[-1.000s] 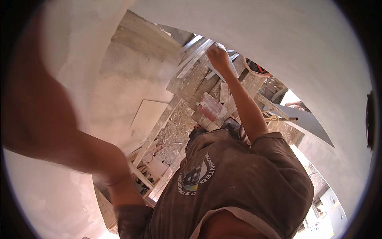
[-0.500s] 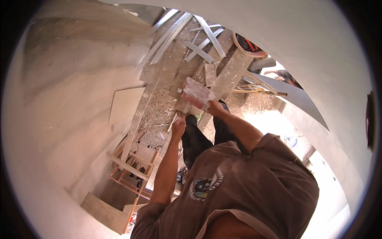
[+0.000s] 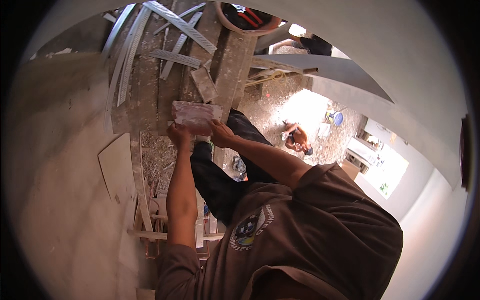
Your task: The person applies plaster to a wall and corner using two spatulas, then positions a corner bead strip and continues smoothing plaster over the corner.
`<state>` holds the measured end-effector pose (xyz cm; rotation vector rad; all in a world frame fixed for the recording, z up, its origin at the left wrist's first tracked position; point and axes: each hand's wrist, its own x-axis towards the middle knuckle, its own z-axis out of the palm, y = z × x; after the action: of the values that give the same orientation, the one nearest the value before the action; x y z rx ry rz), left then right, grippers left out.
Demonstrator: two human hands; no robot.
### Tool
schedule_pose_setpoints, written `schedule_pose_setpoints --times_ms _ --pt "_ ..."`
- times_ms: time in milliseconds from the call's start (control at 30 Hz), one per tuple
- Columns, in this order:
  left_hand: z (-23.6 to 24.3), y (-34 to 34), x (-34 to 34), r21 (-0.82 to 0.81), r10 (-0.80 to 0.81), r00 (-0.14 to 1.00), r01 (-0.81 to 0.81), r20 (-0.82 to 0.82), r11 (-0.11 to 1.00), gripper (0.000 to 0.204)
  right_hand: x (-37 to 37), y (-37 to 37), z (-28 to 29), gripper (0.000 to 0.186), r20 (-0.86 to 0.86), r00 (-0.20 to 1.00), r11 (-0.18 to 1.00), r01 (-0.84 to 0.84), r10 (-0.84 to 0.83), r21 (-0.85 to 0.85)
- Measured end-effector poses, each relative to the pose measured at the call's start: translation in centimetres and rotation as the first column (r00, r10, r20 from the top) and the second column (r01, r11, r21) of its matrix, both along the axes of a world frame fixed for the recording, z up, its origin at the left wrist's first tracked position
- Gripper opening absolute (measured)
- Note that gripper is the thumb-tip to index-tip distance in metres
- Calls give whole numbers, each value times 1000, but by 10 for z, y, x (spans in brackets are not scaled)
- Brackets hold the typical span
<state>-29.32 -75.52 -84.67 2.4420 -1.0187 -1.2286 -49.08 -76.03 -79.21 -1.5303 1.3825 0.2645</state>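
A flat rectangular plastering float (image 3: 192, 114), smeared reddish and white, is held out in front of me over the planks. My right hand (image 3: 221, 134) is closed on its near right edge, fingers partly on the face. At its near left corner, my left hand (image 3: 179, 135) has its fingers closed on the edge. The underside of the float and any handle are hidden. Just beyond it, a small rectangular block or board (image 3: 204, 84) lies on the wooden planks (image 3: 172, 90).
Perforated metal strips (image 3: 182, 30) lie across the planks. A round tub (image 3: 248, 20) with red-handled items stands at the far edge. Plaster walls curve on both sides. On the ground below right, a person (image 3: 297, 137) crouches near a blue and white bucket (image 3: 334, 117); another person (image 3: 315, 45) is farther off.
The view has swung right, so the planks and strips sit farther left. My left hand has come up from beside my leg to the float, which is now more level.
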Motion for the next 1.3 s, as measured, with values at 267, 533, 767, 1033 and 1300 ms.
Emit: schedule_pose_setpoints --times_ms 267,533,767,1033,1300 --pt "18 23 -1 -86 165 979 -176 -124 981 32 9 -2 15 71 -25 998 998 63 -63 2" --pt "65 36 -7 7 333 793 -383 -510 924 23 0 13 69 63 -52 987 848 -155 149 -507" --pt "163 15 -16 116 474 632 -521 -613 846 27 0 24 134 68 151 962 850 -121 228 -513" --pt "308 16 -41 -258 118 580 -525 -806 811 40 33 -12 243 58 507 849 851 152 147 -502" --pt "336 9 -7 -433 50 639 -574 -767 695 31 39 -58 310 62 627 727 779 211 279 -591"
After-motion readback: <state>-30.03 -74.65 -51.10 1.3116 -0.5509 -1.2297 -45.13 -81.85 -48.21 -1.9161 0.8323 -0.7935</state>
